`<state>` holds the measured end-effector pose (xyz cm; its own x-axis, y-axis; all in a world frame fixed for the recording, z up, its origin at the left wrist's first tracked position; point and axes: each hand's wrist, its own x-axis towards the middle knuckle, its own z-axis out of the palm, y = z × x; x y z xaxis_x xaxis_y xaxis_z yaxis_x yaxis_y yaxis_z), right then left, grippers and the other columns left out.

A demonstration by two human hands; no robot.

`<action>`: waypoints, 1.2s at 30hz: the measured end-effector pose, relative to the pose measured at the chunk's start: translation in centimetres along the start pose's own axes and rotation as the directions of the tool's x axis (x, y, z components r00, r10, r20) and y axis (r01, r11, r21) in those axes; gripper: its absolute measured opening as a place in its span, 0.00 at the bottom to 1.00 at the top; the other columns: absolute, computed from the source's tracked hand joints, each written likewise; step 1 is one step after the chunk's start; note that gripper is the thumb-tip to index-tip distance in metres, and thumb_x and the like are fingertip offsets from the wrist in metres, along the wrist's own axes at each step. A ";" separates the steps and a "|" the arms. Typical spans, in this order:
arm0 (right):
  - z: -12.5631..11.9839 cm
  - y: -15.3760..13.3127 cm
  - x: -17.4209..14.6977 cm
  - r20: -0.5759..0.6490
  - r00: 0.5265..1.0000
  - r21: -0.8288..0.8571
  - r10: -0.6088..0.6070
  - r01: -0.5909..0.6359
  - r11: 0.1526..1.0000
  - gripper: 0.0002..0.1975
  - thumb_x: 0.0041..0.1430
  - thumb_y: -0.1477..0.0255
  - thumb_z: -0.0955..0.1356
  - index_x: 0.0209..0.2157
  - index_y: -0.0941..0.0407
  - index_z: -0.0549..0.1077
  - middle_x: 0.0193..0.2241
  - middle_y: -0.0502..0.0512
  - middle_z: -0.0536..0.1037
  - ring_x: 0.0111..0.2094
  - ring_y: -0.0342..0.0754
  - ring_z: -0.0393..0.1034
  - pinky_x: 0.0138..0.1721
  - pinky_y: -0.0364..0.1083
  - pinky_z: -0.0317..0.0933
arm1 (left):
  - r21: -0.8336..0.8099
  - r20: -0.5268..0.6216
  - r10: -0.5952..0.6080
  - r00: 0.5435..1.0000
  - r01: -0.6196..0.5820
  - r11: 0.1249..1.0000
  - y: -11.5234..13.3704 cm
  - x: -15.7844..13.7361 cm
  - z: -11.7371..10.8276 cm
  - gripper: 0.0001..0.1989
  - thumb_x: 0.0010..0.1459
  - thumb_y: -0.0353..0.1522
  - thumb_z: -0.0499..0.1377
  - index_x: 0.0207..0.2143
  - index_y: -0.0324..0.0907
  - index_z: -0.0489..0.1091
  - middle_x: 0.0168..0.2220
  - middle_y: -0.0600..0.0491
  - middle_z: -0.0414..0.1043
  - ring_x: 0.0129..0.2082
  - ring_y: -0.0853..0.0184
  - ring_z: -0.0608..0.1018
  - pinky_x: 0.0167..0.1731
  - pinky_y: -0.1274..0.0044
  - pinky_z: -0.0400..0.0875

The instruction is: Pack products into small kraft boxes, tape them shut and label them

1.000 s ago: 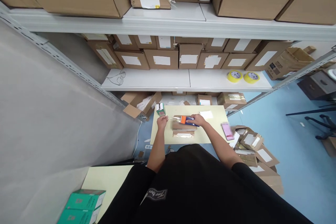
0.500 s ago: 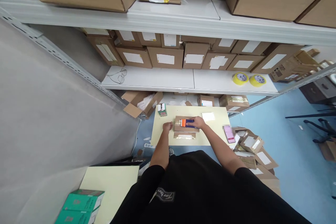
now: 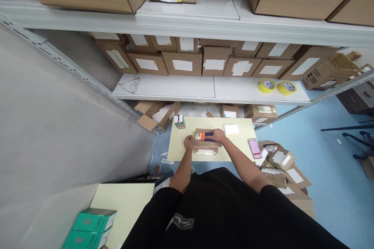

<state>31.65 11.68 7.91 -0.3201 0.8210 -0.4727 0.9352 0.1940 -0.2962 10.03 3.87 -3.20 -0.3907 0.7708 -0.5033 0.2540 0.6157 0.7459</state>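
On the pale yellow table (image 3: 236, 148) lies a brown cardboard box (image 3: 210, 144), with shiny clear tape across its left part. My right hand (image 3: 217, 135) grips a blue and orange tape dispenser (image 3: 202, 136) over the top of this box. At the box's left edge, my left hand (image 3: 189, 142) is closed, its fingers curled in; whatever is in them is hidden. Nearer to me, a smaller brown piece with a white label and clear tape (image 3: 205, 151) shows along the box's front side.
A small green box (image 3: 179, 121), a white paper (image 3: 231, 129) and a phone (image 3: 255, 149) lie on the table. Behind stands a shelf (image 3: 175, 87) with two yellow tape rolls (image 3: 267, 86). Cardboard packages (image 3: 280, 159) are heaped at the right; an open carton (image 3: 159, 113) stands back left.
My left hand has shifted slightly right, up against the box's left edge. My right hand and the tape dispenser have barely moved.
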 end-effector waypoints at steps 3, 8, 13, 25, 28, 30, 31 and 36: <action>0.0 -1.3 0.0 0.016 0.999 -0.049 0.048 -0.047 0.998 0.37 0.52 0.37 0.72 0.44 0.57 0.84 0.44 0.68 0.84 0.48 0.61 0.79 0.45 0.49 0.68 | 0.010 0.075 0.051 0.996 -0.052 0.999 1.3 -0.2 1.2 0.27 0.71 0.48 0.49 0.57 0.41 0.74 0.58 0.40 0.77 0.60 0.52 0.76 0.58 0.66 0.68; -0.1 -3.0 -0.1 0.055 0.982 -0.087 0.181 -0.176 0.981 0.39 0.53 0.39 0.72 0.50 0.60 0.81 0.48 0.69 0.83 0.51 0.62 0.78 0.47 0.50 0.69 | 0.023 0.098 0.063 0.993 -0.065 0.998 1.8 -0.8 2.6 0.32 0.72 0.47 0.50 0.71 0.41 0.59 0.67 0.40 0.68 0.65 0.54 0.73 0.63 0.67 0.65; -0.8 0.0 -1.0 0.056 0.980 -0.049 0.190 -0.188 0.981 0.37 0.51 0.40 0.74 0.47 0.59 0.81 0.45 0.68 0.84 0.49 0.61 0.80 0.45 0.49 0.70 | 0.069 0.070 0.033 0.997 -0.038 0.997 1.5 -1.0 2.9 0.32 0.72 0.49 0.50 0.71 0.43 0.59 0.62 0.42 0.75 0.62 0.54 0.76 0.61 0.67 0.68; -1.5 16.4 -6.6 -0.001 0.888 0.055 0.459 -0.458 0.887 0.31 0.46 0.45 0.79 0.37 0.59 0.80 0.38 0.68 0.83 0.44 0.61 0.80 0.39 0.48 0.71 | 0.154 0.052 0.072 0.996 -0.079 0.985 2.4 -0.5 2.9 0.29 0.72 0.48 0.49 0.68 0.41 0.62 0.62 0.41 0.74 0.61 0.54 0.76 0.62 0.67 0.67; -0.3 14.0 -4.7 0.025 0.892 0.043 0.452 -0.453 0.891 0.30 0.47 0.51 0.80 0.42 0.60 0.81 0.41 0.68 0.83 0.43 0.59 0.81 0.41 0.48 0.71 | 0.181 0.071 0.070 0.995 -0.082 0.980 2.4 -0.4 2.8 0.28 0.73 0.46 0.48 0.68 0.42 0.62 0.62 0.42 0.74 0.61 0.54 0.76 0.61 0.66 0.68; 1.0 12.0 -3.4 0.036 0.897 0.051 0.441 -0.443 0.895 0.28 0.51 0.53 0.79 0.45 0.60 0.81 0.41 0.69 0.84 0.43 0.60 0.81 0.42 0.48 0.71 | 0.188 0.069 0.072 0.995 -0.084 0.979 2.4 -0.3 2.9 0.27 0.73 0.44 0.48 0.68 0.42 0.62 0.62 0.42 0.75 0.61 0.54 0.76 0.61 0.65 0.68; 1.8 11.1 -2.8 0.041 0.900 0.061 0.434 -0.436 0.898 0.27 0.53 0.54 0.78 0.45 0.61 0.81 0.42 0.70 0.84 0.44 0.61 0.81 0.43 0.49 0.71 | 0.190 0.065 0.072 0.995 -0.083 0.978 2.3 -0.2 2.9 0.27 0.73 0.44 0.47 0.68 0.42 0.62 0.61 0.42 0.75 0.61 0.53 0.77 0.61 0.65 0.68; 6.2 10.3 -2.8 0.040 0.890 0.079 0.454 -0.455 0.887 0.26 0.64 0.54 0.71 0.50 0.63 0.80 0.46 0.74 0.83 0.49 0.62 0.80 0.46 0.50 0.69 | 0.195 0.069 0.053 0.996 -0.066 0.979 1.9 0.0 3.2 0.28 0.73 0.45 0.47 0.69 0.42 0.61 0.62 0.42 0.74 0.61 0.52 0.76 0.60 0.65 0.69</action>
<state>41.28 8.05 1.02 0.1332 0.7974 -0.5886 0.9631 -0.2443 -0.1131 13.31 5.62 -3.17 -0.3144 0.8120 -0.4918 0.4464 0.5836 0.6783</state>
